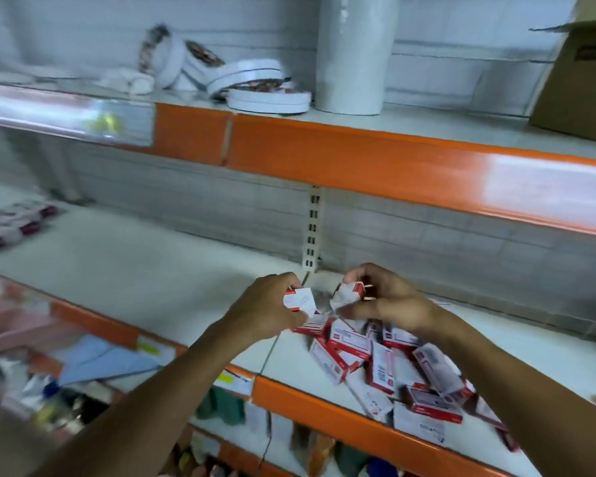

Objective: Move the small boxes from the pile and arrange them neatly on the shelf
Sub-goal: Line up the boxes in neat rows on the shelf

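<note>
Gripping: left hand (269,304) is holding one small box (300,299), right hand (386,297) another box (346,296) | pile (393,366) is lying on shelf (152,270) | red-white printing is blurring, unreadable

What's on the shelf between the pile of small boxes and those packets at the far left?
In the head view, nothing: bare white shelf runs from the pile to the blurred packets.

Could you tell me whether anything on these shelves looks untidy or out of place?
Yes: the small boxes lie jumbled at all angles by the shelf edge, and the white tape rolls above lean loosely.
</note>
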`<action>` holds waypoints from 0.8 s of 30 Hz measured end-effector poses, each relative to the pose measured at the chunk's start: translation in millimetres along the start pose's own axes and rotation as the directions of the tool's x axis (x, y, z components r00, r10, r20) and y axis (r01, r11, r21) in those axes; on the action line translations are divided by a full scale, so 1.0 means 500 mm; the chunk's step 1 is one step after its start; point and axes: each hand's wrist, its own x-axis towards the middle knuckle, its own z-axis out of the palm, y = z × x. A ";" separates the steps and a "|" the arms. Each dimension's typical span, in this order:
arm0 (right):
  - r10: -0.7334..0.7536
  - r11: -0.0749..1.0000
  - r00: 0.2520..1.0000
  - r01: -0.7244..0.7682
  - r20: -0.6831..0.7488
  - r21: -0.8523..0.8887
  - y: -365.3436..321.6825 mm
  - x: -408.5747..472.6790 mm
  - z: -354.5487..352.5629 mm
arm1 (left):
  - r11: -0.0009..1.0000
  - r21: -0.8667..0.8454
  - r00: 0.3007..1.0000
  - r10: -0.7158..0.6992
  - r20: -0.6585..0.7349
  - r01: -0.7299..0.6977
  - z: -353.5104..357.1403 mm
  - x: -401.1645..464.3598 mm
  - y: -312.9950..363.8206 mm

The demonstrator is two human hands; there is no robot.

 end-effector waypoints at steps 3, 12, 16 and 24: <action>-0.041 0.995 0.997 0.035 0.059 0.098 -0.011 0.035 0.070 | 0.999 -0.020 0.998 -0.034 -0.060 0.033 -0.034 -0.038 -0.060; 0.010 0.864 0.954 -0.159 0.299 0.477 -0.095 0.146 0.317 | 0.979 -0.012 0.963 -0.204 -0.174 0.205 -0.171 -0.168 -0.256; 0.059 0.864 0.951 -0.201 0.305 0.461 -0.146 0.189 0.434 | 0.965 -0.026 0.945 -0.261 -0.199 0.262 -0.238 -0.216 -0.338; 0.020 0.993 0.980 -0.044 0.197 0.114 -0.209 0.310 0.622 | 0.946 0.042 0.918 -0.300 -0.258 0.321 -0.370 -0.286 -0.500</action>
